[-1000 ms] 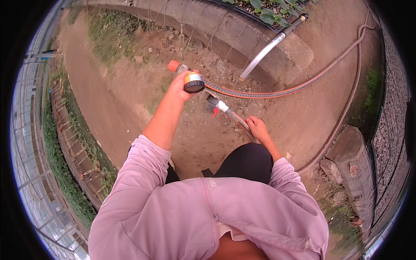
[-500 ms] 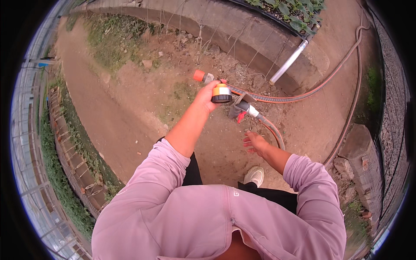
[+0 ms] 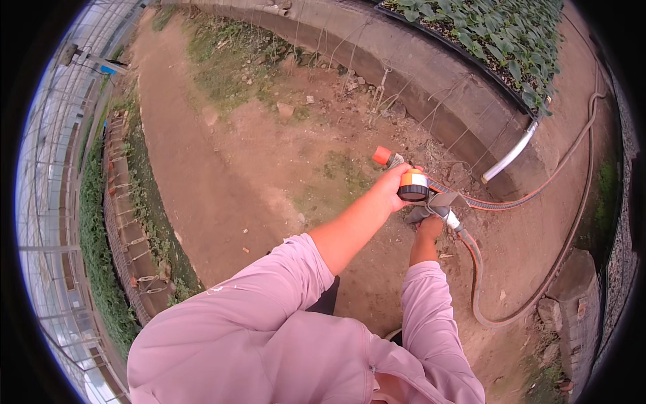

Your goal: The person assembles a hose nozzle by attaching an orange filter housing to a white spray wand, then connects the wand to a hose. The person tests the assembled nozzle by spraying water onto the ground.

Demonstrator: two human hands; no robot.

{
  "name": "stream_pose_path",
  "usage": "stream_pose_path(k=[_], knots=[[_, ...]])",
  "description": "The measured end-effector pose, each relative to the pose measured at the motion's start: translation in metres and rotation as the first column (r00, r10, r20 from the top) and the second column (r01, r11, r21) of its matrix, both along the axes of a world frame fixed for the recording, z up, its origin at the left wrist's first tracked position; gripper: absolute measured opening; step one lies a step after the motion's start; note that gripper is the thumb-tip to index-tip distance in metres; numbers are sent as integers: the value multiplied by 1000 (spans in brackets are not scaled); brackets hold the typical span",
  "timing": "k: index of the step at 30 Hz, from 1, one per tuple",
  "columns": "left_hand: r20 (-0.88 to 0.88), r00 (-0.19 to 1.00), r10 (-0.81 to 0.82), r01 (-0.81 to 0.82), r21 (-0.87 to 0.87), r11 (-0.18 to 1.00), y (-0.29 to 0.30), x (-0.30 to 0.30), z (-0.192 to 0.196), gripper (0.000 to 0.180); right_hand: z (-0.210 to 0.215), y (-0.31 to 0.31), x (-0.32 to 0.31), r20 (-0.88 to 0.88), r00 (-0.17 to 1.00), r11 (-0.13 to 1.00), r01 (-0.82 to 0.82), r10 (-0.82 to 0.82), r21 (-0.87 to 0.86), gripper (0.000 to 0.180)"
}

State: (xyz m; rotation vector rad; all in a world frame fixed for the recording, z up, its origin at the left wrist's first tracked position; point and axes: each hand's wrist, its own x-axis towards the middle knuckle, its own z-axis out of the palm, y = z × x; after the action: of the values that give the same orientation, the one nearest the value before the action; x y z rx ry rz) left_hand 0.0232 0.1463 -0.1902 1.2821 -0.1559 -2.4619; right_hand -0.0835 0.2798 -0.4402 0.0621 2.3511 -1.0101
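Note:
My left hand (image 3: 390, 190) is closed around a hose fitting assembly. It carries a round orange-and-black cap (image 3: 413, 185) with a white band, and an orange-red connector (image 3: 382, 155) sticks out past the hand. A grey pipe fitting (image 3: 437, 207) with a flat plate runs from it to a white coupling (image 3: 452, 220), where a hose (image 3: 476, 266) with orange stripes joins. My right hand (image 3: 428, 229) is closed against the underside of the grey fitting, by the coupling. Its fingertips are partly hidden, and the red lever there is out of sight.
A concrete ledge (image 3: 377, 50) crosses the back, with a tray of green seedlings (image 3: 484, 40) at far right. A silver pipe (image 3: 511, 151) juts out below it. The long hose (image 3: 572, 236) curves along the right. A planted strip (image 3: 101, 256) runs down the left; concrete blocks (image 3: 572, 276) lie right.
My right hand has moved up from beside the hose to the grey fitting and closed there. The view has shifted, so hands and fitting sit farther right and lower.

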Motion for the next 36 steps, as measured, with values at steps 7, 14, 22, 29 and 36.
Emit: stream_pose_path(k=[7,14,22,29,36], knots=[[42,999,34,-34,-15,999,-2,13,-10,25,36,-7,29,-278,950,989,-122,141,84,41],[14,1000,-13,13,1,1000,0,0,0,25,0,9,6,-134,989,972,-89,61,-215,41],[-44,999,21,-21,-13,1000,-6,3,-19,23,283,83,10,127,378,389,-919,917,-67,28],[-96,995,-14,14,1,1000,-2,5,-9,22,360,-85,-21,-474,227,301,-950,851,85,35],[-135,991,9,-13,-32,999,1,16,-31,18,297,-168,-16,390,61,48,-998,919,45,50]])
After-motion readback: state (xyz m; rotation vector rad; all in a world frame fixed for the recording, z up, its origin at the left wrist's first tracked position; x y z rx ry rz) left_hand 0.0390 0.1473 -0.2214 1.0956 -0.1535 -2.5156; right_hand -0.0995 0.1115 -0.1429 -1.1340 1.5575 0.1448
